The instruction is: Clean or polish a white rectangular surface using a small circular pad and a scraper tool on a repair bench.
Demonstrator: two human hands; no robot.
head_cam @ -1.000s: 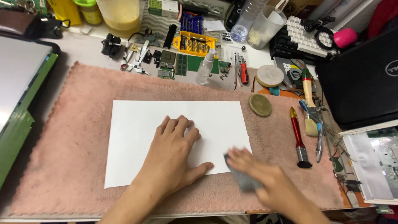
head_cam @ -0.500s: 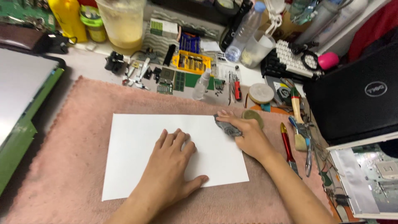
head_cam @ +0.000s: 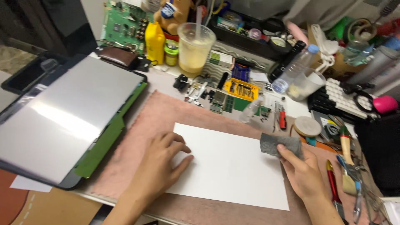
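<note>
Since earlier, the right hand [head_cam: 306, 175] has carried its pinched grey cloth [head_cam: 280, 144] to the flat white sheet's [head_cam: 231, 166] right edge. Left hand [head_cam: 160, 166], fingers spread, presses the sheet; wiping seems underway, needing steady pressure next.

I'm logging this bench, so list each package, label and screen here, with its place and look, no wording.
Screen panel: left, lying flat, grey and glossy, dark frame.
Yellow bottle: back, upright, left of the cup.
Small jar: beside the yellow bottle, green lid, yellow label.
Clear bottle: back right, tilted, blue cap.
Yellow bit case: behind the white sheet, flat.
</note>
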